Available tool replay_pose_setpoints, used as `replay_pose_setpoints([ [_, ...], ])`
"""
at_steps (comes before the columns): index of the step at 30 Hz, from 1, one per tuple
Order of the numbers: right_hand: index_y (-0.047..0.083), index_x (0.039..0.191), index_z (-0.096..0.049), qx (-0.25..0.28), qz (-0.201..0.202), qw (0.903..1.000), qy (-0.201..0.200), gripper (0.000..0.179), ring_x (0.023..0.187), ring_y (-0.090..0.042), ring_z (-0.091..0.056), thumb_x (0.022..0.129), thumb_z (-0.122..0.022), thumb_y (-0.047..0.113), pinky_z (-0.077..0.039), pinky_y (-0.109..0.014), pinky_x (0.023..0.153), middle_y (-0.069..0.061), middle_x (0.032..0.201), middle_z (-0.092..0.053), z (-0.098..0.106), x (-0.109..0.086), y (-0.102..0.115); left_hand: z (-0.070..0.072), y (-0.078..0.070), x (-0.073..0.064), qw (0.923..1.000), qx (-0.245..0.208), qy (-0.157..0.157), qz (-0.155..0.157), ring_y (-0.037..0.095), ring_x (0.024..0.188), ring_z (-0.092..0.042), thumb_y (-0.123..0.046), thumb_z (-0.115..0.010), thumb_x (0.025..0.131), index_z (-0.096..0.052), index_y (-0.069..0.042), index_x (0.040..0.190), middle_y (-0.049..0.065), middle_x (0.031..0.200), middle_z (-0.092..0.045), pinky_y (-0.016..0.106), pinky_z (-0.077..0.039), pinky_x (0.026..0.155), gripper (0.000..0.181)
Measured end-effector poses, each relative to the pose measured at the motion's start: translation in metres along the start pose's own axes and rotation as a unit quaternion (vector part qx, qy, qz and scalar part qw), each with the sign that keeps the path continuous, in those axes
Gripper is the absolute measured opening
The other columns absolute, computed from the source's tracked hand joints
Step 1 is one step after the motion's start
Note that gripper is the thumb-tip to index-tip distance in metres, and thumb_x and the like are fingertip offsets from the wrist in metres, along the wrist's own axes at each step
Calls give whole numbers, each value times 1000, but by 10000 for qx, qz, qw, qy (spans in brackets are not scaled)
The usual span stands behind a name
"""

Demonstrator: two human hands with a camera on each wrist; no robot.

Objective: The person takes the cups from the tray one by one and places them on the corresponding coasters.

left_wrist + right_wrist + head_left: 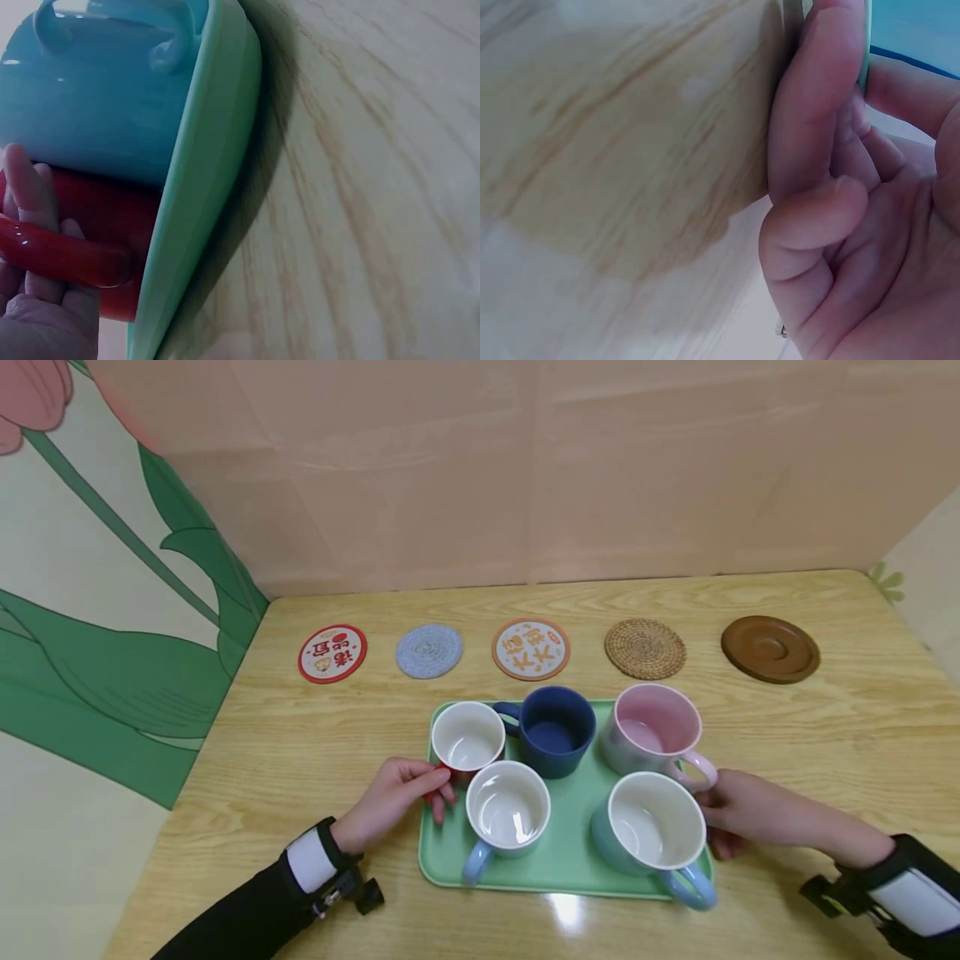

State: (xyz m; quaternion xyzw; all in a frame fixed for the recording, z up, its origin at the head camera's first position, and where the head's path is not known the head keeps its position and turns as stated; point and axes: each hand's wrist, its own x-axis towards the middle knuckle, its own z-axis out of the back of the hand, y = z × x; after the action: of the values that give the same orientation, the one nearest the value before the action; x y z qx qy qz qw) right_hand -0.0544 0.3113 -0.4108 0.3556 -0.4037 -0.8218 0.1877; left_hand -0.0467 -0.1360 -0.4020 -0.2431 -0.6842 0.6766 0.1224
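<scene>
A green tray (pixel 573 827) carries several mugs. My left hand (pixel 397 797) holds the red handle (pixel 64 255) of a red mug (pixel 105 300) with a white inside, at the tray's back left; its fingers pass behind the handle. In front of it sits a light blue mug (pixel 508 810), handle towards me. My right hand (pixel 757 810) grips the tray's right edge, thumb and fingers on either side of the green rim (pixel 867 45). Close by are a pink mug (pixel 652 731), whose handle overlaps that hand in the head view, and a larger light blue mug (pixel 622 835).
A dark blue mug (pixel 555 735) stands at the tray's back middle. Behind the tray lies a row of coasters: a red printed one (pixel 332 654), a blue-grey one (pixel 429 651), an orange-rimmed one (pixel 531 649), a woven one (pixel 645 648) and a brown wooden one (pixel 770 648). A wall panel borders the table's far edge.
</scene>
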Motion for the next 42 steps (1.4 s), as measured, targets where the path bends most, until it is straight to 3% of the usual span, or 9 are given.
replay_pose_setpoints([
  [8, 10, 77, -61, -91, 36, 10000, 8, 26, 47, -12, -57, 100, -51, 8, -49, -30, 44, 3, 55, -59, 1, 0, -2, 2, 0, 0, 9991, -281, 275, 177, 13, 70, -62, -20, -41, 105, -57, 0, 75, 1, 71, -61, 29, -46, 83, 39],
  [12, 9, 79, -62, -63, 64, 10000, 2, 23, 48, -12, -58, 100, -51, 6, -49, -30, 45, 3, 56, -59, 1, -1, -1, -2, -1, -1, 9996, 37, 261, 72, 14, 70, -56, -21, -35, 107, -48, 6, 75, 4, 72, -54, 29, -45, 79, 43],
  [16, 8, 83, -62, -3, 152, 9999, -20, 21, 48, -12, -58, 100, -50, 4, -50, -31, 45, 3, 57, -60, 1, -2, -2, -10, 0, -3, 9984, 534, -57, -195, 17, 65, -48, -19, -34, 108, -44, 8, 76, 3, 69, -46, 25, -41, 69, 42],
  [24, 10, 81, -62, -38, 268, 9996, -47, 23, 48, -11, -57, 100, -50, 4, -49, -31, 45, 4, 57, -59, 0, -1, -3, -23, 4, -4, 9922, 750, -912, -400, 15, 59, -37, -10, -39, 106, -41, 5, 70, 2, 63, -38, 22, -32, 60, 39],
  [34, 12, 78, -63, -116, 348, 9993, -59, 26, 47, -10, -57, 99, -50, 3, -49, -31, 44, 6, 56, -59, -1, -1, -4, -29, 3, -7, 9845, 1058, -1382, -206, 16, 59, -40, -16, -39, 106, -45, 8, 70, 2, 61, -40, 23, -34, 60, 44],
  [42, 13, 74, -62, -254, 384, 9988, -140, 29, 45, -8, -56, 99, -51, 4, -48, -30, 43, 8, 55, -59, -3, -2, -4, -34, 6, -7, 9786, 908, -1762, -547, 16, 59, -37, -14, -39, 106, -42, 6, 67, 1, 62, -36, 23, -31, 60, 44],
])
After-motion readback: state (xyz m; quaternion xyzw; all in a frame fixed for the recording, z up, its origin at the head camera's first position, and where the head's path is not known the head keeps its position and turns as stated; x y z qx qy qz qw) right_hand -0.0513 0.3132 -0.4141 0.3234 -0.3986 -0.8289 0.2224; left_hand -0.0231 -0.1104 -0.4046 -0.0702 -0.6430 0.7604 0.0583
